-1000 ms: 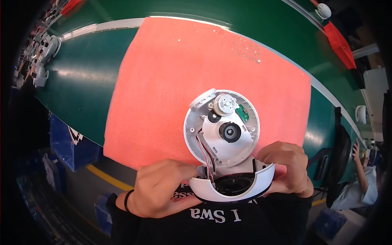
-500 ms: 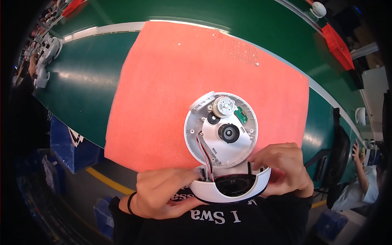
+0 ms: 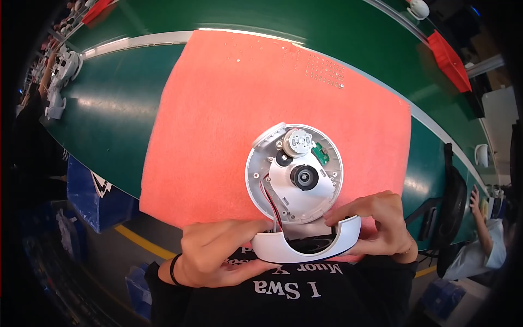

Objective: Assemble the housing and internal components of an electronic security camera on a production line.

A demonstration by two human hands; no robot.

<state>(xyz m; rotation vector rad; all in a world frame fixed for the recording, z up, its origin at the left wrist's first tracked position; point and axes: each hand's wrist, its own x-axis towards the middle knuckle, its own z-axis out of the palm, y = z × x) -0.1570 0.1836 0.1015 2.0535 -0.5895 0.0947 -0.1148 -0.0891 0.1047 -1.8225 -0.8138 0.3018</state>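
Note:
A round white appliance base (image 3: 260, 201) lies open-side up on the pink foam mat. Inside it are a silver motor (image 3: 298, 143), a small green circuit board (image 3: 320, 154) and a black round hub (image 3: 304, 177). Just in front, a curved white housing (image 3: 272, 248) with a U-shaped cutout and dark inside is held tilted. My left hand (image 3: 215, 253) grips its left end, and my right hand (image 3: 381, 226) grips the right end, fingers over the top edge. Thin red and black wires (image 3: 272, 204) run from the base toward the housing. Fingertips behind its rim are partly hidden.
The pink foam mat (image 3: 212, 125) covers much of a green table (image 3: 120, 103). Rows of small metal parts (image 3: 327, 73) sit at its far edge. A red tray (image 3: 448, 61) stands far right. Blue bins (image 3: 103, 191) are at lower left; another person's arm (image 3: 481, 220) shows at right.
The curved housing has tipped so its white outer wall faces up more and less of its dark inside shows. Both hands have kept hold; the round base is nearly unmoved.

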